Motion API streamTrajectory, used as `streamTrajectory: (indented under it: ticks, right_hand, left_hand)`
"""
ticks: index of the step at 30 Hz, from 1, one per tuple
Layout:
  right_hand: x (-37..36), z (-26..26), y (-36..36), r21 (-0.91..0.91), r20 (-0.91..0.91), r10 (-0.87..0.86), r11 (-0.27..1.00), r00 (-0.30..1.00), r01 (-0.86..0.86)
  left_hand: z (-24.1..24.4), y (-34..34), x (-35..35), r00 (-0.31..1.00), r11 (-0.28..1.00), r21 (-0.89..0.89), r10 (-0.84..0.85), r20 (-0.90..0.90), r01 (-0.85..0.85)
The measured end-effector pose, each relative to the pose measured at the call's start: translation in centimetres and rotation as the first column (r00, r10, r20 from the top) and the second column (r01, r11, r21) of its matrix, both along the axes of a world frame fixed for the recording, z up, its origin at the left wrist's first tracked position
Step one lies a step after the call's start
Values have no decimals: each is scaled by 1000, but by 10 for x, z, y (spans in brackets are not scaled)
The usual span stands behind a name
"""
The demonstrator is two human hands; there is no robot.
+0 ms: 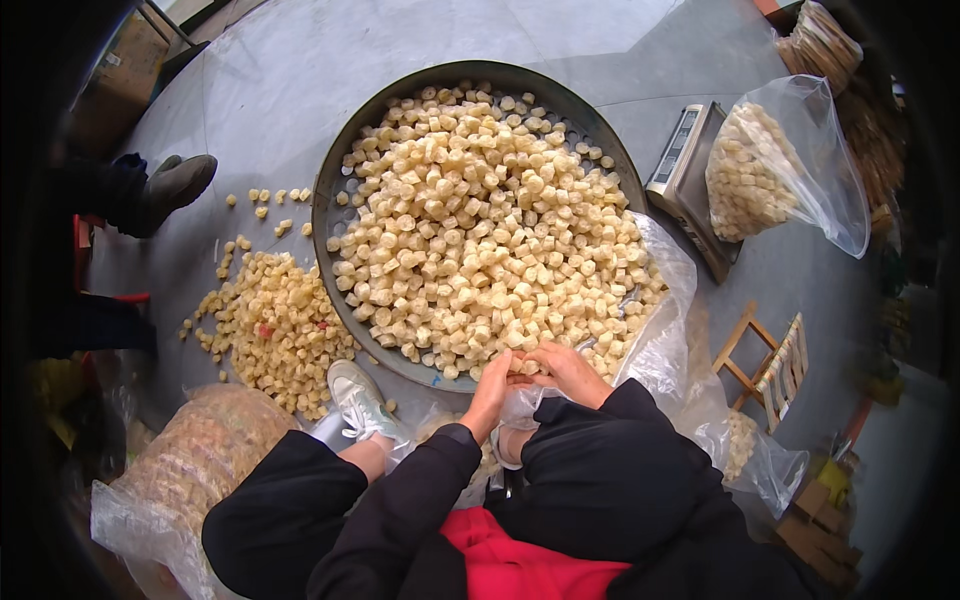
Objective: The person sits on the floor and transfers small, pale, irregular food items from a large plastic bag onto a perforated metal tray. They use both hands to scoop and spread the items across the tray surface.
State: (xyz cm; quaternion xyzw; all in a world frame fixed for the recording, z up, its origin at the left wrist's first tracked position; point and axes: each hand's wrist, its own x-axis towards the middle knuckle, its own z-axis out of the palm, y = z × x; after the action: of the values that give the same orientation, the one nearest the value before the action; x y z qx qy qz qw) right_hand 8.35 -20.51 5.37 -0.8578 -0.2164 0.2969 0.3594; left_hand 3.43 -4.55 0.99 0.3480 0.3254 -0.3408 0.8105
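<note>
A large round metal tray heaped with short pale-yellow cylindrical pieces lies before me. Both of my hands are at its near rim, close together. My left hand curls around some of the pieces, its fingertips near those of the other hand. My right hand has its fingers bent over a few pieces, with at least one piece showing between the hands. Exactly which pieces each hand grips is partly hidden by the fingers. Clear plastic drapes over the tray's right edge, and more lies beneath my hands.
A digital scale bears a clear plastic bag of pieces on the right, near a wooden folding stool. Loose pieces are piled on the floor at left, beside a large filled plastic bag. Another person's shoe is at upper left.
</note>
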Motion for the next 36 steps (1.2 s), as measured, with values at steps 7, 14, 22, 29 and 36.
streamTrajectory:
  ticks: [7, 14, 22, 29, 36]
  right_hand:
    - [9, 18, 17, 246, -149, -59, 965, 987, 95]
    - [21, 35, 23, 301, -252, -125, 932, 960, 201]
    - [26, 12, 4, 116, -62, -392, 911, 918, 397]
    - [27, 1, 8, 55, 49, -333, 942, 942, 330]
    - [25, -6, 6, 28, 203, -349, 936, 915, 351]
  left_hand:
    - [8, 15, 5, 977, 950, -231, 199, -80, -213]
    - [2, 31, 6, 941, 861, -379, 302, -155, -338]
    - [3, 45, 3, 925, 813, -442, 324, -198, -379]
    - [9, 62, -3, 872, 766, -418, 414, -260, -488]
    - [15, 120, 9, 744, 651, -397, 654, -140, -647]
